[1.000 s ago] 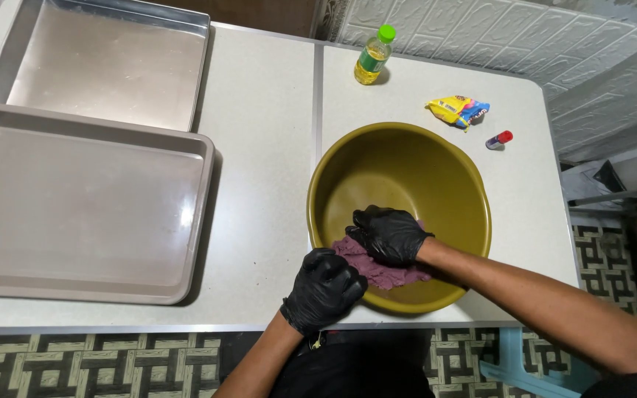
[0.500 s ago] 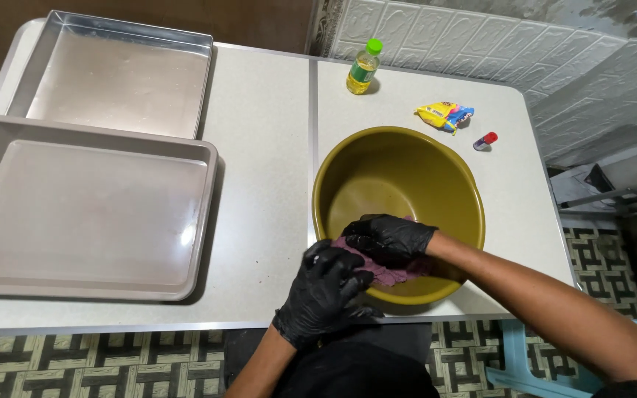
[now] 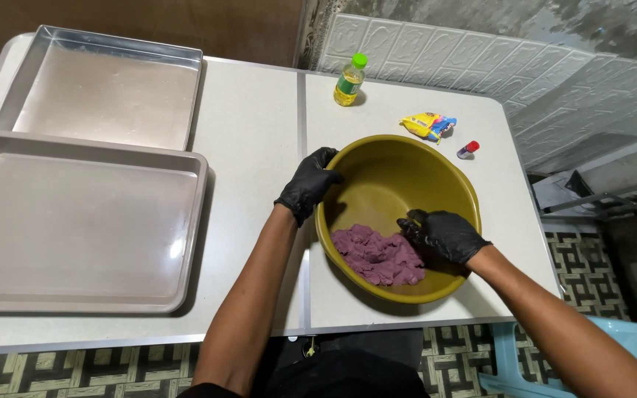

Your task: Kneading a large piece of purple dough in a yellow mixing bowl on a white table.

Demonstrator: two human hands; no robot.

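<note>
The purple dough [image 3: 379, 256] lay in a lump in the near part of the big yellow-green bowl [image 3: 407, 180] — the bowl sat on the white worktop [image 3: 252, 158], toward the right. The left hand [image 3: 309, 184], in a black glove, was curled over the bowl's left rim and held it tight. The right hand [image 3: 445, 234], also in a black glove, was down inside the bowl, its fingers bent and touching the right edge of the dough, holding nothing. Two shiny metal trays lay on the left — the near tray [image 3: 75, 221] and the far tray [image 3: 108, 88]. At the far side stood a small bottle [image 3: 349, 79] with a green cap. Near it lay a yellow packet [image 3: 427, 125] and a tiny red-capped tube [image 3: 467, 149].
</note>
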